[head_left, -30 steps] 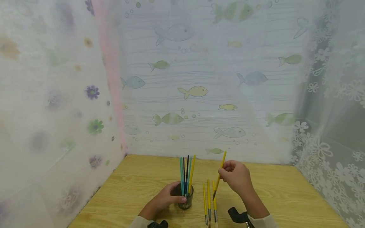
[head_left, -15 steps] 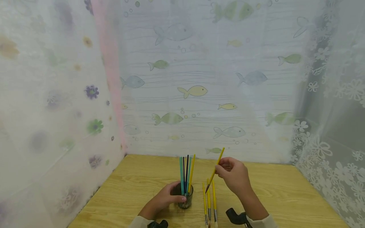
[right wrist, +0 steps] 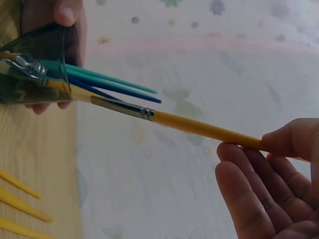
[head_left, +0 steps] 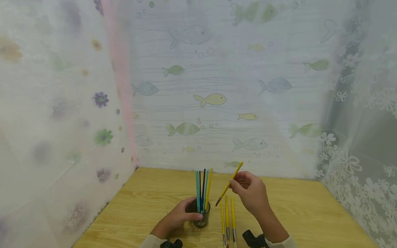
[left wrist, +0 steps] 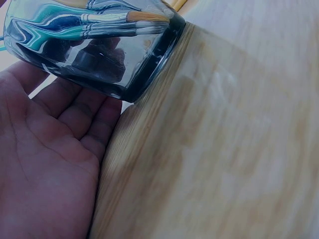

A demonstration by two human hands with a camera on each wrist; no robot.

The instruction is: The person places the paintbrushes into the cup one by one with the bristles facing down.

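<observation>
My left hand (head_left: 181, 214) grips a dark see-through glass (head_left: 202, 220) that stands on the table. Inside it are several teal and dark blue paintbrushes (left wrist: 112, 31) and one yellow paintbrush (head_left: 209, 189), bristles down. Between thumb and fingers, my right hand (head_left: 252, 193) pinches another yellow paintbrush (right wrist: 199, 127) near its handle end. That brush slants down to the left, its bristles just right of the glass rim and apart from it in the head view. Three yellow paintbrushes (head_left: 227, 215) lie side by side on the table, right of the glass.
The wooden table (head_left: 149, 193) meets a fish-print curtain (head_left: 214, 137) at the back. A flower-print curtain (head_left: 77, 144) hangs on the left, and a sheer lace one (head_left: 356, 165) on the right.
My right hand has moved left with the yellow paintbrush, past the lying brushes toward the glass, and the brush slants more. The left hand and glass have stayed in place.
</observation>
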